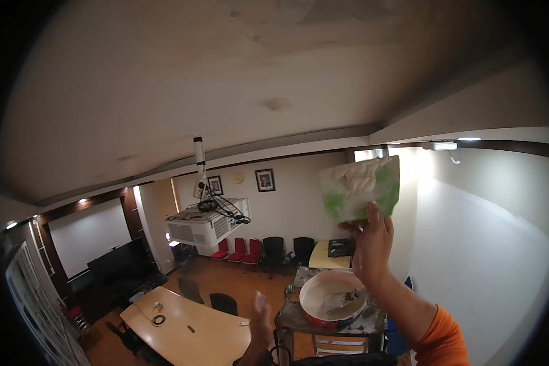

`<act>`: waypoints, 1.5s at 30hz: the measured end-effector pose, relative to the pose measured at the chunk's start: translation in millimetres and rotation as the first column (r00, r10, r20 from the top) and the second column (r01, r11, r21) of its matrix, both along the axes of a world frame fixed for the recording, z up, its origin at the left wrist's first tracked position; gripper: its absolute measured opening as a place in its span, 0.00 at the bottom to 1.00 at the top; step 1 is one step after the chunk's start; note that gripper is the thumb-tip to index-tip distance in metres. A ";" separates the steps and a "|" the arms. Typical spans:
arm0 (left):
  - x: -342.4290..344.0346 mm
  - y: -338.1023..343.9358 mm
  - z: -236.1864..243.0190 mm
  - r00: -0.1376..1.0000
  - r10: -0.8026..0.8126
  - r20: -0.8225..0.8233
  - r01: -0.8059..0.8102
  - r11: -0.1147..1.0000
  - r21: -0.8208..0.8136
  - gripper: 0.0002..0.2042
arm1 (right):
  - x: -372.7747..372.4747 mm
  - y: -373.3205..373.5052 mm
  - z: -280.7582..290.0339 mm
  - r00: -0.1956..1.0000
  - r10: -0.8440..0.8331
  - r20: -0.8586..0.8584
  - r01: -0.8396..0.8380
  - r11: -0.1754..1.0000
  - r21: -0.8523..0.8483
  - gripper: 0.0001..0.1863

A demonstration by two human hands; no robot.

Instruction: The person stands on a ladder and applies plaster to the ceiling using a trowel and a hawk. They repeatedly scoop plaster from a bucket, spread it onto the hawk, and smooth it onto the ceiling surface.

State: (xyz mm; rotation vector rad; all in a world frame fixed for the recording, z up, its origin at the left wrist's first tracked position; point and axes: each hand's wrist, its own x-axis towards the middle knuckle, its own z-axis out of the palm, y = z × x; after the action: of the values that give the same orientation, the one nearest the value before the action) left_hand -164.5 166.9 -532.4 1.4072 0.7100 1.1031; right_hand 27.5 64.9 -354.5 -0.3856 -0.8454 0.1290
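My right hand [375, 244] is raised on the right side and closed on the lower edge of a flat green putty spreader [348, 204]. Pale putty [363, 178] is smeared across its upper part, just below the ceiling line. Low in the middle, my left hand [260, 332] points upward with fingers stretched, seen edge-on and holding nothing. Beneath my right forearm, a round whitish bowl [311, 293] stands on a stained platform. A putty knife [341, 300] rests inside the bowl, its wide blade in the pale paste.
The ceiling [195, 79] spreads close overhead, with patchy stains. A white projector [207, 226] with tangled cables hangs from a pole at left. Below are a long wooden table [189, 329], red chairs [238, 249] and black chairs. The paint-spattered platform [296, 320] carries the bowl.
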 end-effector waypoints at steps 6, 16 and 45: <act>8.9 7.9 -105.4 0.991 0.135 -0.005 -0.131 0.972 0.195 0.24 | -24.7 7.9 55.0 0.999 0.038 0.024 -0.039 0.999 0.013 0.13; 4.0 6.4 -113.5 0.982 0.186 -0.044 -0.149 0.888 0.436 0.24 | -48.2 43.9 124.9 0.964 -0.236 0.122 0.236 0.972 0.009 0.15; 3.4 -2.2 -101.5 0.936 0.351 -0.026 -0.245 0.704 0.666 0.26 | -234.2 140.6 237.6 0.749 -0.660 0.055 0.617 0.726 0.303 0.31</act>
State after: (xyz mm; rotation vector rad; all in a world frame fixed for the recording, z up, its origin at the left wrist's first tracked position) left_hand -161.1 164.7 -633.9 2.0433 0.7055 1.6216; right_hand -206.7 205.5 -117.0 -0.4188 -0.8291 -0.6756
